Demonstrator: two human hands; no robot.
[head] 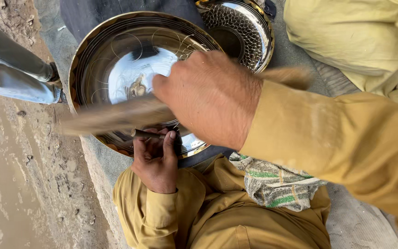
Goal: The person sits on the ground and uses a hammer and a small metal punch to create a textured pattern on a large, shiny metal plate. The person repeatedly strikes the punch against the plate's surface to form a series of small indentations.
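Observation:
A large shiny metal bowl (116, 55) with scratched curved lines lies tilted in front of me. My left hand (155, 161) grips a short dark metal punch (146, 134) pressed against the bowl's near rim. My right hand (210, 94) is raised above the bowl and holds a wooden stick (111, 116), which is blurred and stretches left across the bowl and right past my wrist. Both sleeves are mustard yellow.
A second metal bowl (245, 27) with a dimpled pattern sits behind the first. A striped cloth (275, 184) lies on my lap. Another person's grey trouser leg and shoe (19, 74) stand at the left on wet muddy ground. Yellow fabric (360, 37) is at upper right.

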